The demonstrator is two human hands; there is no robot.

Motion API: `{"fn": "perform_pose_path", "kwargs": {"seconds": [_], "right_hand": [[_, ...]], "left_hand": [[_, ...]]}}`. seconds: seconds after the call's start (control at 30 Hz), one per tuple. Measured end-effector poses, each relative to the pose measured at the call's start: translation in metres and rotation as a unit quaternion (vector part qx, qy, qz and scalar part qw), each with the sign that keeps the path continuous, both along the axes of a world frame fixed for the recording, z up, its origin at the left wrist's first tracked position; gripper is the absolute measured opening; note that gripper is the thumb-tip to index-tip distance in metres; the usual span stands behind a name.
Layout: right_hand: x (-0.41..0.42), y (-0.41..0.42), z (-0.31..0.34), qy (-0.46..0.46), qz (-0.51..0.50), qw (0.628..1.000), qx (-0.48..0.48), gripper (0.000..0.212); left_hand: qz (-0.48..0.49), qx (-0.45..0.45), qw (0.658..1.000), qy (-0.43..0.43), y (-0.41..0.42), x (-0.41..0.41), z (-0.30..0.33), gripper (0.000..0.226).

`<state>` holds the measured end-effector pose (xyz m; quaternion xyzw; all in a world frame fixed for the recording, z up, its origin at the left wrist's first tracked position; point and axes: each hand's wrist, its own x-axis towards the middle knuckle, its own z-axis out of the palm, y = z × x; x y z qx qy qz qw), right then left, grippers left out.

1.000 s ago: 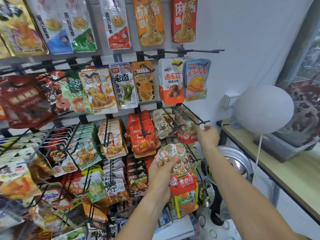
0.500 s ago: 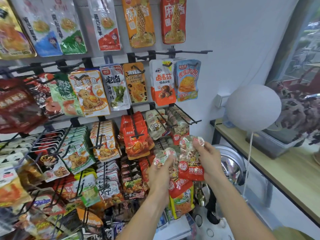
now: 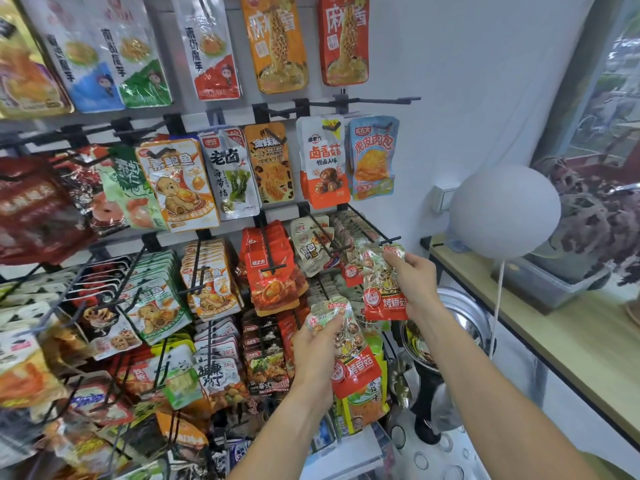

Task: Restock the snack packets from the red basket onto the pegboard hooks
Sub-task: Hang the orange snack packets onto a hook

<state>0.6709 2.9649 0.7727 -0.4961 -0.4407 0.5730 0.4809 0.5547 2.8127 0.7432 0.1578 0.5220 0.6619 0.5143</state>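
Observation:
My right hand (image 3: 417,282) pinches one mushroom snack packet (image 3: 382,289) by its top corner, held just below the tip of a black peg hook (image 3: 375,230) at the right end of the third row. My left hand (image 3: 317,344) grips a small bunch of the same red-bottomed mushroom packets (image 3: 349,355) lower down in front of the rack. The pegboard (image 3: 207,233) is crowded with hanging snack packets. The red basket is out of view.
An empty long hook (image 3: 374,100) sticks out above the second row. A grey round lamp (image 3: 504,211) on a thin stem stands right of my hands, beside a wooden counter (image 3: 568,344) with a plastic tub (image 3: 554,282). A shiny metal bowl (image 3: 460,317) sits below.
My right hand came back from the hook, took one packet from the bunch in my left hand and lifted it up toward the hook tip. My left hand stayed roughly in place.

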Motion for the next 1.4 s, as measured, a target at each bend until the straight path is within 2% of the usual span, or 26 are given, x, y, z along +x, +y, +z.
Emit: {"fn": "perform_pose_path", "kwargs": {"seconds": [0.03,0.07,0.17,0.23,0.33,0.43,0.47,0.5,0.57,0.63,0.7,0.8,0.93,1.1,1.4], "right_hand": [[0.000,0.002,0.000,-0.006,-0.004,1.000,-0.002,0.019],[-0.001,0.005,-0.001,-0.011,-0.006,1.000,-0.001,0.018],[-0.010,0.019,-0.002,-0.033,0.001,0.999,0.003,0.017],[-0.021,0.036,-0.003,-0.058,-0.009,0.998,-0.007,0.023],[-0.034,0.059,-0.007,-0.114,-0.024,0.993,-0.020,0.027],[-0.027,0.049,-0.013,-0.159,-0.072,0.985,0.013,0.051],[-0.021,0.033,-0.013,-0.152,-0.090,0.984,0.034,0.054],[-0.015,0.017,-0.018,-0.127,-0.100,0.986,0.048,0.050],[-0.003,-0.016,-0.027,-0.035,-0.061,0.996,0.045,0.041],[0.003,-0.037,-0.035,0.030,0.007,0.999,0.039,0.037],[0.004,-0.040,-0.043,0.048,0.026,0.997,0.051,0.032],[0.005,-0.031,-0.040,0.065,0.000,0.995,0.072,0.024],[0.007,-0.013,-0.025,0.056,-0.028,0.993,0.095,0.020],[0.001,0.004,-0.021,0.034,-0.026,0.992,0.116,0.023],[0.002,0.010,-0.024,0.031,-0.032,0.993,0.106,0.023]], "left_hand": [[-0.016,-0.006,1.000,0.000,-0.001,0.000,0.004,0.028],[-0.026,-0.010,1.000,0.001,-0.003,0.001,0.009,0.018],[-0.027,-0.009,1.000,-0.008,0.000,0.001,0.009,0.019],[-0.009,-0.017,1.000,0.011,0.005,-0.001,0.006,0.033],[-0.009,-0.011,1.000,0.020,0.016,-0.003,0.005,0.023],[-0.020,0.012,0.998,0.066,0.026,-0.004,-0.005,0.071],[-0.019,0.016,0.996,0.084,0.032,-0.007,-0.013,0.075],[-0.021,0.016,0.994,0.106,0.034,-0.007,-0.011,0.065],[-0.033,0.026,0.987,0.153,0.036,-0.005,-0.005,0.030],[-0.034,0.035,0.982,0.183,0.045,-0.002,-0.009,0.021],[-0.028,0.042,0.978,0.202,0.053,0.007,-0.006,0.024],[-0.013,0.065,0.974,0.216,0.064,0.021,0.002,0.042],[-0.007,0.099,0.955,0.278,0.075,0.027,0.007,0.059],[-0.019,0.079,0.919,0.386,0.081,0.025,0.010,0.051],[-0.048,0.060,0.902,0.425,0.087,0.022,0.008,0.057]]}}
